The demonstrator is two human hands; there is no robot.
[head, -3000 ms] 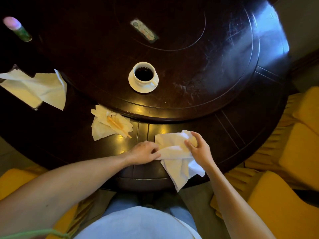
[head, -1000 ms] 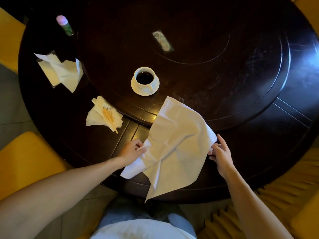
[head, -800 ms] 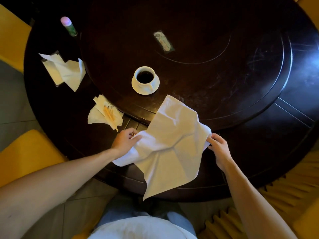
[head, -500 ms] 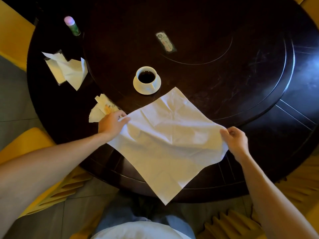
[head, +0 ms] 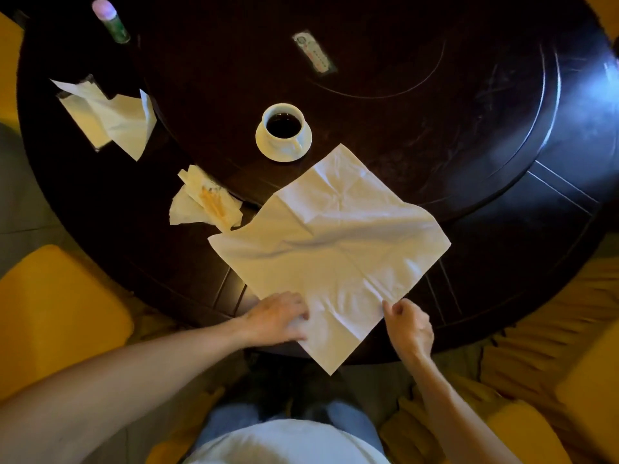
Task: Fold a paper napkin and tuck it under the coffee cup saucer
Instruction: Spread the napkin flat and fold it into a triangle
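A white paper napkin point(head: 330, 242) lies spread flat as a diamond on the dark round table, its near corner hanging over the table's front edge. Its far corner ends just short of the white saucer point(head: 268, 149), which carries a white cup of black coffee point(head: 283, 123). My left hand point(head: 276, 318) rests palm down on the napkin's near left edge. My right hand point(head: 410, 324) pinches the napkin's near right edge between thumb and fingers.
A crumpled napkin with orange sticks point(head: 206, 202) lies left of the spread one. More napkins point(head: 107, 117) spill from a holder at the far left, beside a green bottle with a pink cap point(head: 110, 20). A label point(head: 315, 51) lies mid-table. Yellow chairs point(head: 55, 313) flank me.
The napkin went from held stretched in the air to lying flat on the table. Both hands moved from its side corners to its near edges.
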